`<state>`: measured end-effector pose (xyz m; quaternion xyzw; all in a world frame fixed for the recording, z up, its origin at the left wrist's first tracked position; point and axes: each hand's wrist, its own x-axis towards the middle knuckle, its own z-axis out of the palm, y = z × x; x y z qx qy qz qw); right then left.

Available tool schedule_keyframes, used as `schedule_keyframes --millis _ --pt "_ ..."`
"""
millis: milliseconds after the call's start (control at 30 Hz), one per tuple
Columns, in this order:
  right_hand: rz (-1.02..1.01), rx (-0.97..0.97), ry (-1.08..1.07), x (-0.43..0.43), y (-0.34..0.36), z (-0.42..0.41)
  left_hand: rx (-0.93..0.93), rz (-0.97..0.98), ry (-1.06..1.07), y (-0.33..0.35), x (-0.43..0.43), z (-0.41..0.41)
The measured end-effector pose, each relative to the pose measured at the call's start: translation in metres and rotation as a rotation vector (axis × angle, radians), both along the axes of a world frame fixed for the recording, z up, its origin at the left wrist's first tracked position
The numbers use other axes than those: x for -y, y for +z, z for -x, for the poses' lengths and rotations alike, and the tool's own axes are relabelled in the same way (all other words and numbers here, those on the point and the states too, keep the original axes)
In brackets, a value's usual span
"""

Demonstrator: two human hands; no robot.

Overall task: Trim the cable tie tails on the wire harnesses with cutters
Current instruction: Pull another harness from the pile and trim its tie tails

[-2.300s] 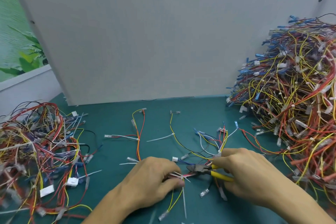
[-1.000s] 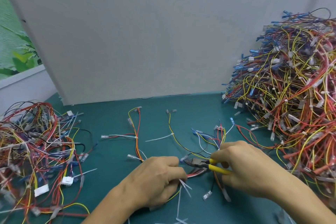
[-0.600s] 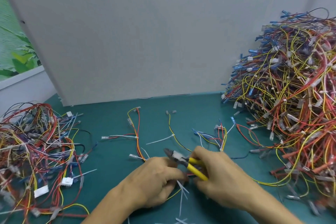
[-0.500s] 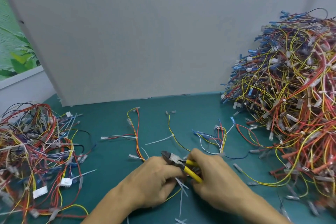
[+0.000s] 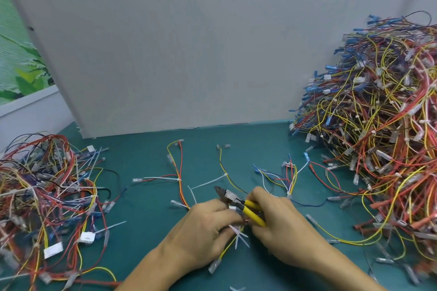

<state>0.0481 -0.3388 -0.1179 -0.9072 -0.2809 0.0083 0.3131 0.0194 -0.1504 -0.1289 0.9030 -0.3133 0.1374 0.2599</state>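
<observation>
My right hand [image 5: 281, 227] grips yellow-handled cutters [image 5: 238, 202], their dark jaws pointing up and left over my left hand. My left hand [image 5: 203, 231] has its fingers curled round a wire harness [image 5: 227, 247] of yellow and red wires on the green mat. White cable tie tails [image 5: 238, 236] stick out between the two hands. The spot where the hands meet hides the tie heads.
A large heap of wire harnesses [image 5: 383, 139] rises at the right. A smaller tangle [image 5: 47, 201] lies at the left. Loose harnesses [image 5: 177, 172] and a tie tail [image 5: 208, 182] lie mid-mat before a grey board [image 5: 189, 42].
My right hand moved left toward my left hand, swinging the cutters from pointing left to pointing up-left over my left fingers. The left hand stayed in place.
</observation>
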Motion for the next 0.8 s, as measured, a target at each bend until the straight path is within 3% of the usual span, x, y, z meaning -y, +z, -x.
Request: schedule_keyframes --millis 200,400,633,800 --pt "0.014 -0.027 0.015 0.001 0.001 -0.001 -0.062 0.034 0.026 0.003 0.001 -0.002" --pt "0.008 0.059 -0.105 0.019 0.018 -0.007 -0.149 0.024 0.203 0.006 0.004 -0.007" --pt "0.468 0.206 -0.052 0.048 0.038 -0.005 -0.252 -0.01 0.266 0.007 0.005 -0.009" --pt "0.613 0.22 -0.006 0.043 0.039 -0.001 -0.277 -0.018 0.269 0.006 0.005 -0.01"
